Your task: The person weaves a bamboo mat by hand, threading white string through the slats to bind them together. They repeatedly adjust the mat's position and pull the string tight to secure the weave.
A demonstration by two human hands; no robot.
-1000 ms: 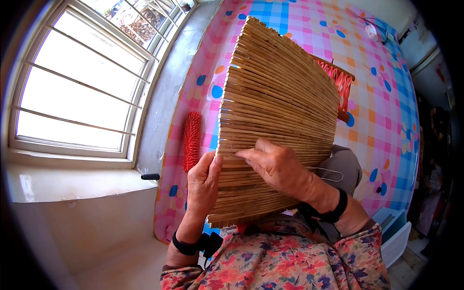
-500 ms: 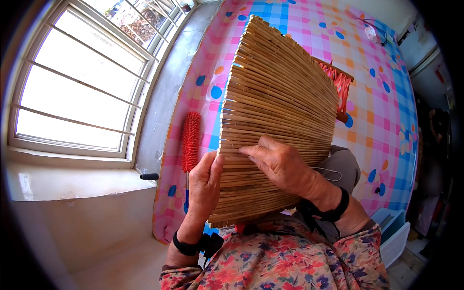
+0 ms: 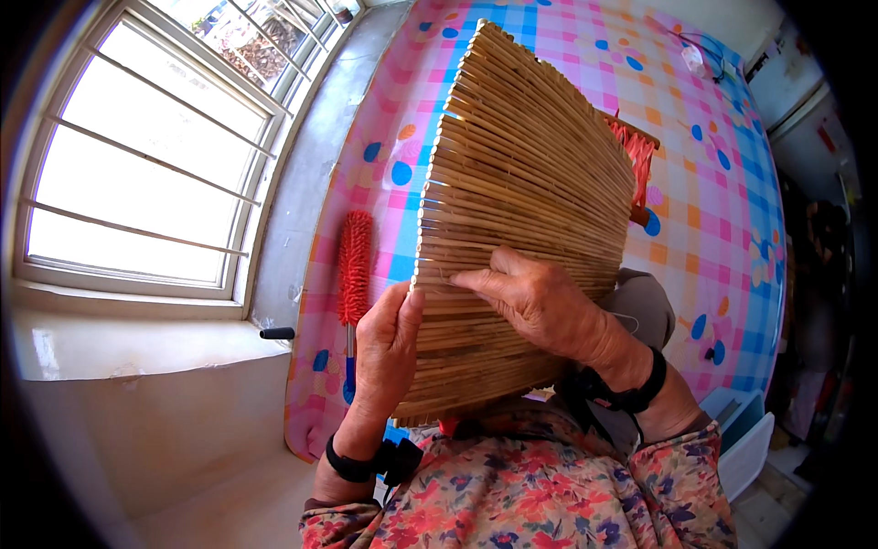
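A mat of thin tan stalks (image 3: 521, 174), laid side by side and stitched together, slants up in front of me. My left hand (image 3: 389, 339) grips its left edge, thumb on top and the fingers hidden behind. My right hand (image 3: 540, 302) lies over the mat near that edge, thumb and forefinger pinched together against the stalks. Whatever sits between those fingertips is too small to make out. Beyond the right hand, a thin white thread (image 3: 626, 320) curves out over the mat's right side.
A red fluffy duster (image 3: 355, 265) with a blue handle lies left of the mat on the checked sheet (image 3: 695, 210). Behind the mat shows a wooden frame with red cords (image 3: 638, 165). A black handle (image 3: 277, 334) rests by the window ledge; a pale blue bin (image 3: 745, 439) stands right.
The loop of white thread by my right wrist shows less than before. Both hands keep their places on the mat, and the whole view has shifted slightly.
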